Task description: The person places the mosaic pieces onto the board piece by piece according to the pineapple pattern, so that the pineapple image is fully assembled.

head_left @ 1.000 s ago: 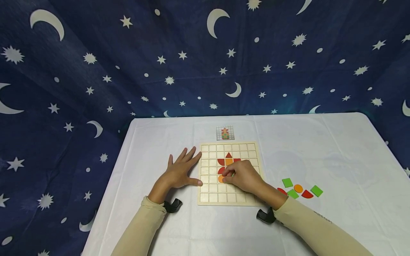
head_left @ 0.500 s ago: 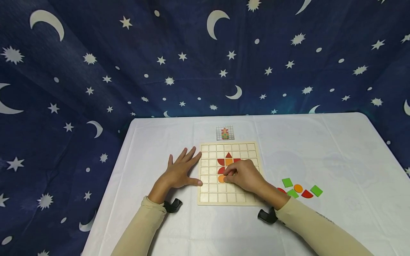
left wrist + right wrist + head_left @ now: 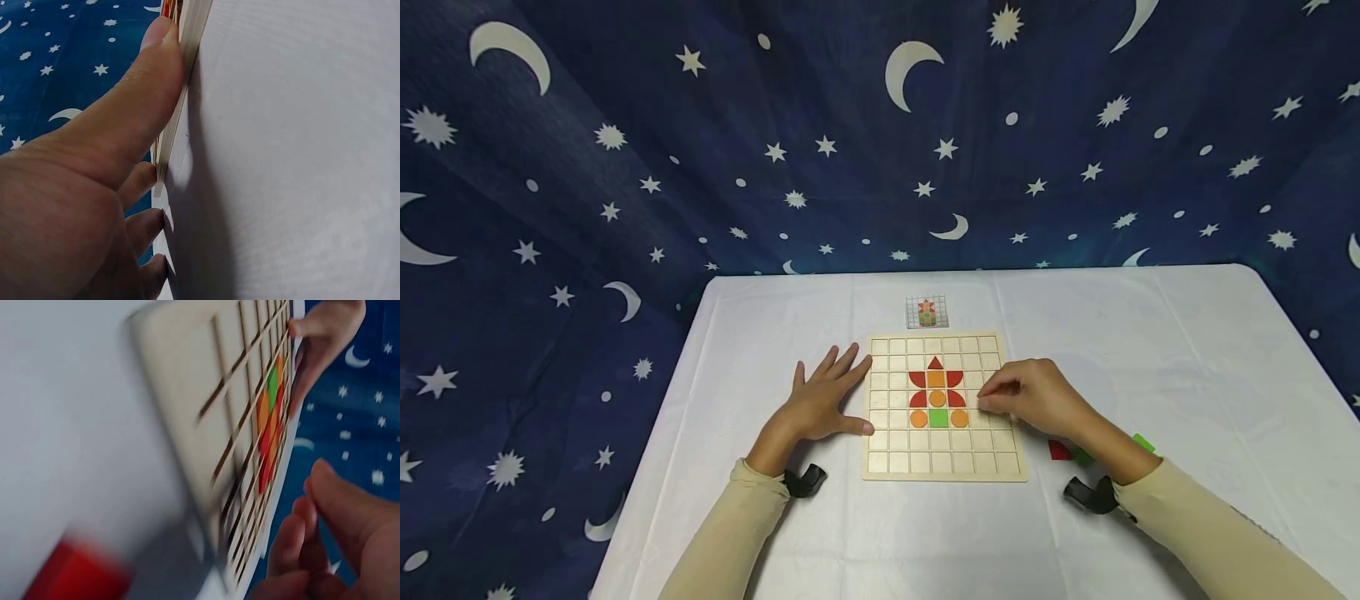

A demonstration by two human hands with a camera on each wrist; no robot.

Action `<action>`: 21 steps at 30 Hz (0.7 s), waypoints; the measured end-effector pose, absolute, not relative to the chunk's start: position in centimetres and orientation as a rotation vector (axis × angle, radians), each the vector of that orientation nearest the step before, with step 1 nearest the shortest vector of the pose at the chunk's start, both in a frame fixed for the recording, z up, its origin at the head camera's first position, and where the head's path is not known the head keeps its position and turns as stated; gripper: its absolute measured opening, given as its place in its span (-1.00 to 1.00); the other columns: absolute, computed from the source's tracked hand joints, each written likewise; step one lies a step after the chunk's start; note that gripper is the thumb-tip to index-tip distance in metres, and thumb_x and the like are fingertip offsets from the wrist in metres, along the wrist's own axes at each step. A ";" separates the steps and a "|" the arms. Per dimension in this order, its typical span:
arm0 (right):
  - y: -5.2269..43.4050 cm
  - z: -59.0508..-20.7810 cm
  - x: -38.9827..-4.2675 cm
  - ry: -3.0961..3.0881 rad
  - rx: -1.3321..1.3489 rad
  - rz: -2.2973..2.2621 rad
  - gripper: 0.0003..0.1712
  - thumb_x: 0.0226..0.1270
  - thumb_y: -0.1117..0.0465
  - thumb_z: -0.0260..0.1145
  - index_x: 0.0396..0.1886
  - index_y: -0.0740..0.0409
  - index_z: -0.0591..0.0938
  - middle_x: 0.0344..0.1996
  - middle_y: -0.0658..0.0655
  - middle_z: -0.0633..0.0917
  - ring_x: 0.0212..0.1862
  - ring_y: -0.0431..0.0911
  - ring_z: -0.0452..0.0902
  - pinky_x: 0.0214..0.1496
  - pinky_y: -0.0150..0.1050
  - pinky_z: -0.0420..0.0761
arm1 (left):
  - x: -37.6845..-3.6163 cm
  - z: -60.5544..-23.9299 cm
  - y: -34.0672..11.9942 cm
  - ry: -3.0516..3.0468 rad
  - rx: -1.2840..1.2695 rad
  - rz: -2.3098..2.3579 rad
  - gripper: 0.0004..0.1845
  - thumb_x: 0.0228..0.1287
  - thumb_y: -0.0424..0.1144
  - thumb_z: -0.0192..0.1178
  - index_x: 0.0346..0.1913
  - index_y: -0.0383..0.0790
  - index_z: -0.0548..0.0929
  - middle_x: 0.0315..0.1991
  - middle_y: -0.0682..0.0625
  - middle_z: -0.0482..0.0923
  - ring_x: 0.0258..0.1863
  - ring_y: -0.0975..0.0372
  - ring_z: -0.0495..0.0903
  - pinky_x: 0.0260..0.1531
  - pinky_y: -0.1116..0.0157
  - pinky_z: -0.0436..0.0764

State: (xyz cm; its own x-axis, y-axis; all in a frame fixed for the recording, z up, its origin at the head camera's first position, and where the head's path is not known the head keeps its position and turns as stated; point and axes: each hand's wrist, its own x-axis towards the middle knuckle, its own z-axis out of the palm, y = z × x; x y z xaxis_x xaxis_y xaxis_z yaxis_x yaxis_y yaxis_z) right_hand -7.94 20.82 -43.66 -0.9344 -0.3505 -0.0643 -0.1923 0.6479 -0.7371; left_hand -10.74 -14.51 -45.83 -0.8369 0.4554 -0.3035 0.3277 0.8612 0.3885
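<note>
A wooden grid board (image 3: 891, 463) lies on the white table, bearing a figure of flat coloured tiles. At its top is a red triangle (image 3: 935, 364) over an orange square (image 3: 936, 379), flanked by red quarter-round tiles. Below come an orange disc (image 3: 937, 398) between two more red tiles, then a green square (image 3: 938, 418) between two orange discs. My left hand (image 3: 822, 407) spreads its fingers along the board's left edge, thumb at the edge. Over the board's right side, my right hand (image 3: 1037, 396) has loosely bent fingers; the right wrist view shows nothing between thumb and fingers.
Behind the board lies a small card (image 3: 927, 312) printed with a gridded tile figure. Right of the board, a loose red tile (image 3: 1060, 450) and a green tile (image 3: 1144, 442) show around my right forearm, which hides other pieces. A dark star-patterned cloth (image 3: 850, 125) hangs behind the table.
My right hand has moved right, away from the figure, uncovering the green square, the middle and right orange discs and a red tile. My left hand has stayed put.
</note>
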 end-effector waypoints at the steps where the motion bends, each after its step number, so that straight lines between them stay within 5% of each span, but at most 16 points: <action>1: 21.6 -43.6 -7.9 2.682 -0.457 -1.144 -0.92 0.14 0.17 0.60 -0.38 -0.11 0.85 -0.41 -0.19 0.78 -0.38 -0.23 0.57 -0.34 -0.36 0.54 | -10.7 -45.8 -14.5 2.645 0.583 0.455 0.22 -0.01 0.34 0.47 0.65 0.13 0.04 0.70 0.03 -0.21 0.68 -0.04 -0.29 0.44 -0.46 -0.31; 21: 31.4 -43.7 -6.1 2.698 -0.427 -0.978 -0.85 0.08 0.14 0.63 -0.36 -0.20 0.84 -0.39 -0.24 0.75 -0.36 -0.30 0.55 -0.32 -0.39 0.56 | -10.7 -45.8 -14.5 2.647 0.570 0.455 0.23 -0.03 0.34 0.48 0.65 0.13 0.04 0.70 0.03 -0.20 0.68 -0.03 -0.29 0.43 -0.46 -0.32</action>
